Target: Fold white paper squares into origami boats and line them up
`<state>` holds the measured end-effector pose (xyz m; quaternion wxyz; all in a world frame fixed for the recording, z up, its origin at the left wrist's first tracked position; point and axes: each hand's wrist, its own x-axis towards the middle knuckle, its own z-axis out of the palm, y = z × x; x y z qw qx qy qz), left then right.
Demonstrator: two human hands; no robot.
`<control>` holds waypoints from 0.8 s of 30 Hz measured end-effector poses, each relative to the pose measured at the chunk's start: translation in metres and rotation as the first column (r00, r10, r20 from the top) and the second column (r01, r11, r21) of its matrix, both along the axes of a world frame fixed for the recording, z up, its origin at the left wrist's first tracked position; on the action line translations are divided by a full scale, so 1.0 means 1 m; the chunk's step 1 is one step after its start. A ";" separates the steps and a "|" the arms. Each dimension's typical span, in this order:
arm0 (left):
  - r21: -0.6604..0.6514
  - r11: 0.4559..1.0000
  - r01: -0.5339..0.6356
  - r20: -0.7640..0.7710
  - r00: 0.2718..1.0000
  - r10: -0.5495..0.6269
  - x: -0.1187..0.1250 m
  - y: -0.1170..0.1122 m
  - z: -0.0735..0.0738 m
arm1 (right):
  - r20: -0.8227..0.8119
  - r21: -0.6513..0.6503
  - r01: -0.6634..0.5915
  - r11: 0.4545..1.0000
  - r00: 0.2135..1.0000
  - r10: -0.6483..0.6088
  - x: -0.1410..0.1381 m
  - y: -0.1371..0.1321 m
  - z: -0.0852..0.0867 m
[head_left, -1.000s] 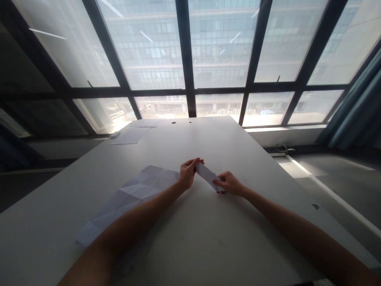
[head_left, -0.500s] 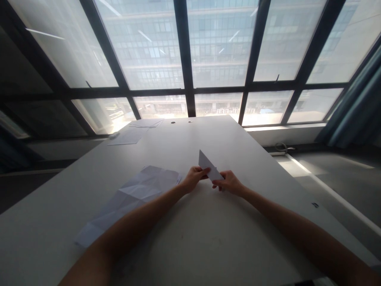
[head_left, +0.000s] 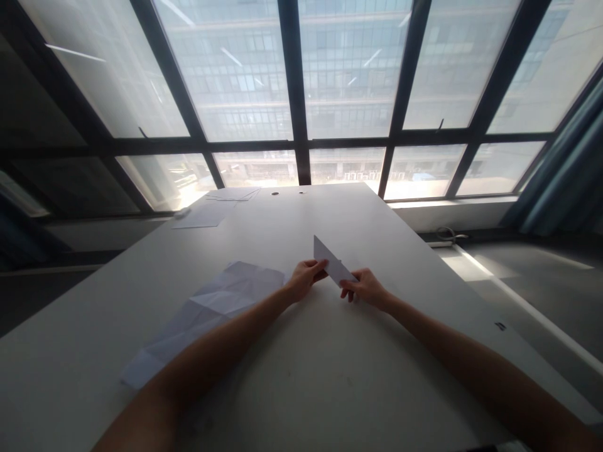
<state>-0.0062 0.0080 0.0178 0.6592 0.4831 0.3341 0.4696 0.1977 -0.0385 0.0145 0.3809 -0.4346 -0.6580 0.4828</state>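
Note:
A small folded piece of white paper [head_left: 330, 261] is held up a little above the white table [head_left: 330, 376], its pointed end rising away from me. My left hand [head_left: 305, 277] pinches its near left edge with closed fingers. My right hand [head_left: 365, 287] grips its lower right end between thumb and fingers. A larger creased white sheet [head_left: 207, 314] lies flat on the table to the left of my left forearm, not touched.
More loose sheets [head_left: 214, 210] lie at the table's far left corner near the window. Two small dark holes [head_left: 274, 193] mark the far edge. Dark window frames stand behind, and a blue curtain [head_left: 565, 169] hangs at the right. The floor drops away right of the table.
The folded paper went from lying low between my hands to tilted up with its tip pointing away. My left hand slid from the paper's far end to its near edge.

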 end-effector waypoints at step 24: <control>-0.046 0.919 -0.391 0.215 0.895 0.391 -0.007 0.017 0.000 | 0.064 0.006 0.021 1.000 0.998 -0.022 0.000 0.004 -0.004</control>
